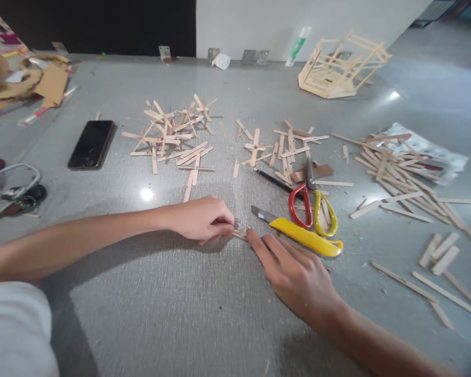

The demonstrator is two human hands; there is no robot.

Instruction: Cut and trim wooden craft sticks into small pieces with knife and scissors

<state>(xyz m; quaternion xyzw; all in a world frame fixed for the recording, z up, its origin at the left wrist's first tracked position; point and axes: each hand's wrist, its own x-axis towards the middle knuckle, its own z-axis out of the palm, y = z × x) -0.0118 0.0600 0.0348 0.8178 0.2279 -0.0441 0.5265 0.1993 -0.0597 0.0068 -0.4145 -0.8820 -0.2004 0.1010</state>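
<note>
Low over the middle of the grey table, my left hand (204, 219) pinches one end of a short wooden craft stick (239, 235). At its other end are the fingertips of my right hand (300, 272), closed on the stick with the palm facing down. Most of the stick is hidden by my fingers. Just beyond my right hand lies a yellow utility knife (306, 236) with its blade out, pointing left. Scissors (311, 183) with one red and one yellow handle loop rest behind the knife, beside a black pen (273, 179).
Loose sticks and crossed stick pieces (168, 131) lie at the back left, with a stick pile (404, 178) at right. A phone (92, 145) is at left. A stick frame model (343, 68) and a glue tube (298, 46) stand by the back wall.
</note>
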